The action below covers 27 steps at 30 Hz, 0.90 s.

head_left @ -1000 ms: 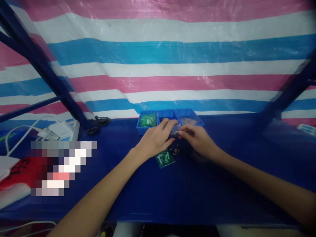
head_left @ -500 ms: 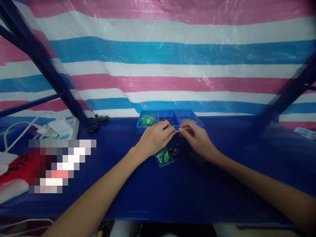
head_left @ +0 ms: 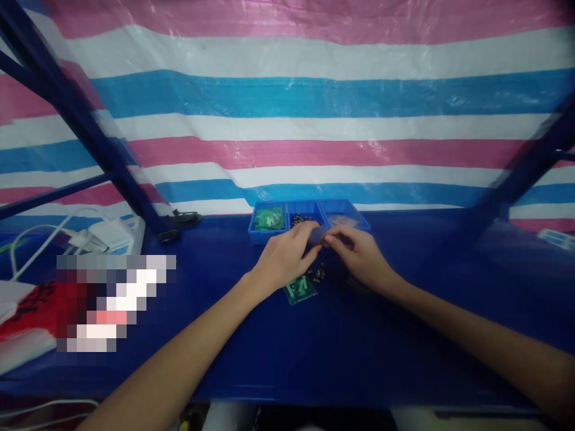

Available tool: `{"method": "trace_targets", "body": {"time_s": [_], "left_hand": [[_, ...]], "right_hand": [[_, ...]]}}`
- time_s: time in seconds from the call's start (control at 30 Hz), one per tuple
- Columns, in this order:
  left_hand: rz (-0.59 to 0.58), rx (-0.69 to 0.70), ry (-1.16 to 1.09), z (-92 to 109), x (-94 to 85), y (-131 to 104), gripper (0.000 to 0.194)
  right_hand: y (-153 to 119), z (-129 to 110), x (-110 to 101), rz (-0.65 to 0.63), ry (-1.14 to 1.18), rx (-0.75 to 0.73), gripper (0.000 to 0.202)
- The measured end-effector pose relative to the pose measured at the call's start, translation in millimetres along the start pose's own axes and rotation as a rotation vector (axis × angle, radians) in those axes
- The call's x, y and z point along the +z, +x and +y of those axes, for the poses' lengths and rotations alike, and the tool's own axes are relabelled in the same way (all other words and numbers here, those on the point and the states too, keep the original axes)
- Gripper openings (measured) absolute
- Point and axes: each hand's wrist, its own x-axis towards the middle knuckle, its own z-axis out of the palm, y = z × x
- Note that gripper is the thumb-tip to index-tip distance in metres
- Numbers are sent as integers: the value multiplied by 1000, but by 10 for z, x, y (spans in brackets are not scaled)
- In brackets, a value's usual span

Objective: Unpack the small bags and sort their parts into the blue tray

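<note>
A small clear plastic bag [head_left: 318,236] is between my two hands, just in front of the blue divided tray [head_left: 269,237]. With its fingertips, my right hand [head_left: 354,248] pinches the bag's right side. My left hand [head_left: 285,254] has its fingers and thumb curved around the other side, with a gap between them. Below the hands, a flat clear packet with green and white pieces [head_left: 300,290] lies on the blue table [head_left: 287,353], partly covered by my left hand. Several small dark screws [head_left: 319,274] lie loose beside it.
Tray compartments hold green packets [head_left: 269,218], small dark screws [head_left: 300,219] and clear bags [head_left: 342,221]. Left are a white power strip with cables [head_left: 135,236], black items [head_left: 184,216] and a red-and-white package [head_left: 40,308]. Blue frame posts [head_left: 85,126] stand at the sides, before a striped sheet [head_left: 287,96].
My left thumb has moved down, away from the fingers, and more of the clear bag shows between my hands. The packet and loose screws stay in place.
</note>
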Motion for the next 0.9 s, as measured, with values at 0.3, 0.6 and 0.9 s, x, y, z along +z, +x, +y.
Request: {"method": "trace_targets", "body": {"time_s": [0.3,0.6,0.9], "left_hand": [[-25,14,20,43,-14,4,54],[69,64,55,45,-7,1,27],[75,113,97,19,18,-10,28]], "right_hand": [[19,-4,-27,-4,49,77,26],[15,11,-21,-9,122,86,24],[11,-57,-38,36,173,28,24]]}}
